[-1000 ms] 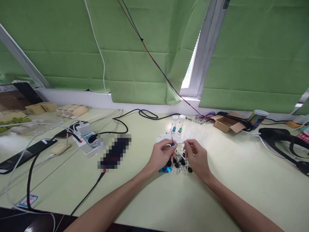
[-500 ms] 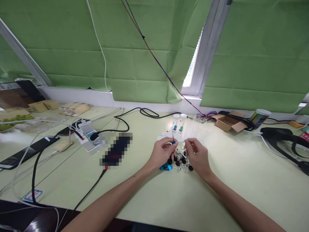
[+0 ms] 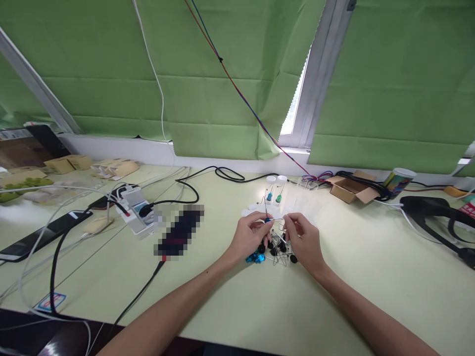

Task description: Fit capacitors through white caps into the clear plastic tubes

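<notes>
Below and right of the frame's centre, blue pieces lie beside a heap of metal rods and black knobs. Above, the left hand pinches a small blue part; the right hand pinches a thin rod. Beyond stand white-capped vials.

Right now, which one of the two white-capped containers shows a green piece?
The right container, nearer the cardboard box. It shows the green piece; the left container shows a blue piece instead.
</notes>
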The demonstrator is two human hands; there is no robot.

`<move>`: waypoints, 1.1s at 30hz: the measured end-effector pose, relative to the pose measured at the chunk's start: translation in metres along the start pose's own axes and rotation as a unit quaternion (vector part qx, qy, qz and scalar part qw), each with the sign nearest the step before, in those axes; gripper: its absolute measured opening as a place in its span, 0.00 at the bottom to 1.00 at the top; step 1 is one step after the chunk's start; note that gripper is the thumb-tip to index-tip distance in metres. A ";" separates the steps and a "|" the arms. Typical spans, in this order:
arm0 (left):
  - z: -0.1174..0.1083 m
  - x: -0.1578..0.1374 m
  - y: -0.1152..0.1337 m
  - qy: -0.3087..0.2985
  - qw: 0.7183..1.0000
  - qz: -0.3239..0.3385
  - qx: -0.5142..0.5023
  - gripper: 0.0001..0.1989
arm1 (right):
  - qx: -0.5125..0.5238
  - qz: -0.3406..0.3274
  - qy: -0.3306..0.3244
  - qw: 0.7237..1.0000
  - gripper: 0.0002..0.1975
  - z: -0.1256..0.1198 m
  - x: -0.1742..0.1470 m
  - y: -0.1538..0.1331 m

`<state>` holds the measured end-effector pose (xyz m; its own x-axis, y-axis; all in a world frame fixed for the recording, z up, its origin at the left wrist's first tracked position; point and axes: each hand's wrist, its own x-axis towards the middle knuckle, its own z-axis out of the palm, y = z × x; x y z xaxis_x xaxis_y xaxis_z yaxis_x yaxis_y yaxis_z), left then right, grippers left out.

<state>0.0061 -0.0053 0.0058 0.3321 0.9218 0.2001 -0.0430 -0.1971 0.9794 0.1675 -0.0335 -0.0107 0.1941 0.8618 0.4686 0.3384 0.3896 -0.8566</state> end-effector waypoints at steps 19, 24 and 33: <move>0.000 0.000 0.000 0.001 1.000 0.010 0.005 0.15 | -0.002 -0.017 0.001 1.000 0.12 0.001 0.000 0.001; -0.001 -0.001 0.001 0.001 1.000 0.010 0.004 0.15 | 0.014 -0.006 0.000 1.000 0.11 0.001 0.000 -0.002; -0.003 0.000 -0.003 -0.001 1.000 0.019 0.016 0.13 | 0.042 -0.005 -0.001 0.999 0.10 0.002 0.000 0.001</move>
<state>0.0039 -0.0037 0.0034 0.3321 0.9129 0.2374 -0.0247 -0.2432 0.9697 0.1661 -0.0330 -0.0118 0.1888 0.8584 0.4769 0.2609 0.4243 -0.8671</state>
